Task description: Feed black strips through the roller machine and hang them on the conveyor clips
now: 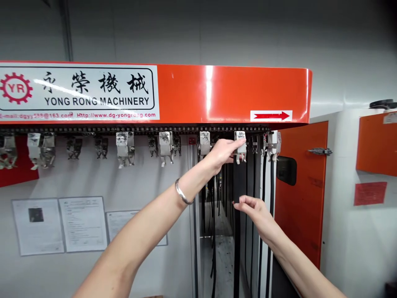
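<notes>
Left hand [221, 152] is raised, fingers placed on a metal clip [240, 141], grip not discernible; right hand [252, 211] is held lower, fingers pinched shut just beside a black strap [238, 182].

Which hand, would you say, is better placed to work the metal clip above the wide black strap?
Left, probably: the left hand has its fingers on the metal clip, while the right hand sits lower, at the wide black strap.

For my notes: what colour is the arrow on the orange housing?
The arrow is red on white; best seen in the head view.
</notes>
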The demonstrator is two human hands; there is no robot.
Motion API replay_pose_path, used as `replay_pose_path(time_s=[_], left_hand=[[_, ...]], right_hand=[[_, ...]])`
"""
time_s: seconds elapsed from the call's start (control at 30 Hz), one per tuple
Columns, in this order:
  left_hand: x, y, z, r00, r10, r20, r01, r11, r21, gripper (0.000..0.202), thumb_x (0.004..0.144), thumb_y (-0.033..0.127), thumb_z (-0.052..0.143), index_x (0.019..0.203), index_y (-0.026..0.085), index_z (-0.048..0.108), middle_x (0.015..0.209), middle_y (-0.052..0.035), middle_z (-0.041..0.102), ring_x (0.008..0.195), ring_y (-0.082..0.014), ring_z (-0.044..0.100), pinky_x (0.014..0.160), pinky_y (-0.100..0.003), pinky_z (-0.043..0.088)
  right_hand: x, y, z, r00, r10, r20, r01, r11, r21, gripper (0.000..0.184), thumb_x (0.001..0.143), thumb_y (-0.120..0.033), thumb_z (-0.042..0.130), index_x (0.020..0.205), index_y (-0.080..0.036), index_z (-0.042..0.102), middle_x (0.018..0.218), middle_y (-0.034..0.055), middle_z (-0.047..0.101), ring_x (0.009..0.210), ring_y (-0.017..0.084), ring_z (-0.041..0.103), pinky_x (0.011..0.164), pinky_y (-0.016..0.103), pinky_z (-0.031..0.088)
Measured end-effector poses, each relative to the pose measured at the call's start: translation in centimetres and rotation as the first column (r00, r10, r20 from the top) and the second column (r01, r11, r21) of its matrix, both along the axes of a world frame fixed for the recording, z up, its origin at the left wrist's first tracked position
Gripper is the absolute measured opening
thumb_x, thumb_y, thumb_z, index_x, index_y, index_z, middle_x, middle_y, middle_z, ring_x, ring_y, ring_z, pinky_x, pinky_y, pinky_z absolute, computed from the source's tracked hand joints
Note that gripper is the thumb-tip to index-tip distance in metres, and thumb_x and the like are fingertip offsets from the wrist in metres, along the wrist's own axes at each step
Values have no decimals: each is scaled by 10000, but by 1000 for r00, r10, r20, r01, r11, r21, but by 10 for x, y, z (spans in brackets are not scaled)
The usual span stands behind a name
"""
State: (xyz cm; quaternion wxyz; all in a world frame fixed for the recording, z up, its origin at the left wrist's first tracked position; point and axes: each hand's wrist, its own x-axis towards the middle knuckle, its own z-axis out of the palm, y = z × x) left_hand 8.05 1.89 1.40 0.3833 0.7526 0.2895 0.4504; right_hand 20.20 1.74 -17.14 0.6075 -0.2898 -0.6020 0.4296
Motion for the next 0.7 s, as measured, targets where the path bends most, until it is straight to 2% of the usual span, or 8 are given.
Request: replay_pose_path(time_s=[0.1, 0.17, 0.3, 0.47, 0.53, 0.6, 0.67, 0.7], left_hand=[[-7, -4, -23, 996, 92, 10, -93, 994, 59, 476, 771, 540, 685, 1053, 162, 619, 1233, -135, 643, 1125, -246, 599, 964, -409, 463], [-11, -2, -37, 989, 143, 28, -145, 986, 81, 550, 727, 554, 722, 1088, 156, 607, 1261, -147, 625, 1178, -264, 569, 988, -404, 450], [-11, 8, -54, 983, 167, 78, -179, 966, 186, 369, 765, 465, 706, 921, 137, 638, 1014, -99, 683, 1001, -210, 615, 930, -354, 452], [-2, 18, -56, 972, 188, 138, -222, 931, 291, 280, 766, 410, 713, 802, 142, 639, 855, -43, 664, 878, -177, 615, 867, -321, 461], [-2, 17, -57, 972, 184, 144, -219, 932, 287, 294, 784, 415, 700, 855, 135, 645, 901, -65, 681, 911, -192, 627, 889, -339, 476], [-8, 7, -65, 969, 163, 187, -211, 937, 278, 346, 809, 418, 681, 1010, 141, 635, 1087, -104, 677, 1060, -216, 616, 970, -364, 474], [-22, -12, -87, 959, 134, 252, -206, 936, 285, 431, 855, 416, 632, 1216, 193, 556, 1331, -110, 576, 1254, -216, 528, 1084, -381, 424], [-32, -23, -105, 952, 124, 281, -209, 932, 296, 463, 882, 414, 596, 1298, 238, 497, 1425, -91, 502, 1325, -207, 468, 1128, -384, 391]], right_hand=[[-1, -2, 3, 1000, -1, -11, 1, 1000, -1, 233, 737, -340, 727, 645, -196, 569, 652, -31, 483, 695, 135, 424, 673, 248, 327], [0, -3, 5, 1000, -8, -10, 8, 1000, -2, 241, 736, -337, 722, 632, -195, 557, 647, -34, 478, 699, 134, 430, 675, 248, 324], [0, -2, 4, 999, -36, 10, 36, 999, -3, 254, 738, -347, 707, 624, -197, 537, 647, -30, 483, 748, 151, 490, 691, 253, 339], [-3, 0, 3, 997, -72, 10, 72, 997, -10, 261, 742, -385, 718, 656, -204, 552, 670, -13, 551, 861, 199, 581, 798, 286, 408], [-2, -5, 2, 995, -91, 31, 92, 995, -26, 252, 729, -421, 746, 751, -204, 621, 809, 16, 645, 999, 240, 598, 904, 330, 420], [1, -17, -5, 991, -119, 57, 121, 992, -23, 370, 742, -455, 750, 1031, -239, 671, 1153, 45, 666, 1220, 270, 524, 1037, 382, 378], [6, -37, -22, 983, -178, 51, 177, 984, 14, 546, 795, -493, 700, 1292, -305, 571, 1436, 31, 518, 1369, 262, 399, 1132, 412, 300], [9, -50, -35, 975, -217, 42, 216, 976, 29, 561, 830, -513, 655, 1343, -320, 533, 1490, 23, 465, 1399, 258, 364, 1157, 420, 269]])
